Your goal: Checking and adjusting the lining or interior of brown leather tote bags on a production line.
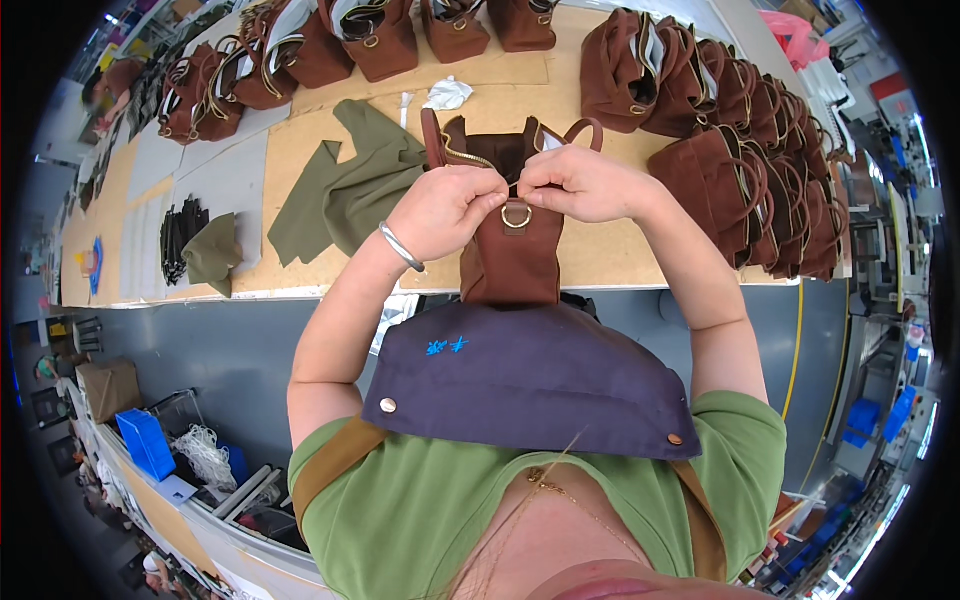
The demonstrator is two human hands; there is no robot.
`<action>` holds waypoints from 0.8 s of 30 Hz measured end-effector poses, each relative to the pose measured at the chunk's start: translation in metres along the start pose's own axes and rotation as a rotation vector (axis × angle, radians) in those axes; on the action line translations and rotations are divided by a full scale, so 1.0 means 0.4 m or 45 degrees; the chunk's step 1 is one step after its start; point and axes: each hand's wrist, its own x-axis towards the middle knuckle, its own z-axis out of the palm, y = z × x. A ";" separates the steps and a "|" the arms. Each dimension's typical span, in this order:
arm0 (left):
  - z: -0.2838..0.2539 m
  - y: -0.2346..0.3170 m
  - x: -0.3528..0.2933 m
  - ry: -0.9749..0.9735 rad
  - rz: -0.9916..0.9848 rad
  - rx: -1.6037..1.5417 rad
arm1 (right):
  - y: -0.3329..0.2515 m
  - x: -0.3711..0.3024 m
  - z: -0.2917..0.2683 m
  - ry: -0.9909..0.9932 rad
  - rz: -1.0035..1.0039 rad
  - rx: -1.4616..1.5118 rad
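Note:
A brown handbag (512,262) with a brass zipper and two handles stands upright at the table's near edge, one narrow side facing me. Its top gapes, showing a dark inside. My left hand (455,205) pinches at the near rim, thumb against forefinger. Close beside it, my right hand (580,185) is closed in a similar pinch on the same rim. A small yellowish bit shows between the fingertips; what it is I cannot make out. Just below hangs a brass D-ring (516,216) on a short tab. The fingers hide part of the rim.
Several brown handbags (374,42) line the table's far side, and more (705,170) crowd its right end. Olive fabric (365,180) lies left of my hands, with crumpled white paper (447,94) beyond. Dark strips (183,240) and a smaller olive piece (213,255) lie farther left.

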 end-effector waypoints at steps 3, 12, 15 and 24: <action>0.004 -0.006 0.006 -0.018 -0.025 -0.071 | 0.004 -0.001 0.002 -0.017 0.062 0.031; -0.007 0.003 -0.001 -0.042 -0.070 0.179 | 0.032 -0.001 0.011 0.007 0.025 0.091; -0.025 -0.008 -0.011 0.072 -0.026 0.485 | 0.029 -0.009 -0.004 0.009 0.171 0.222; -0.017 -0.074 0.045 0.112 -0.072 0.153 | 0.019 -0.036 -0.012 0.102 0.237 0.150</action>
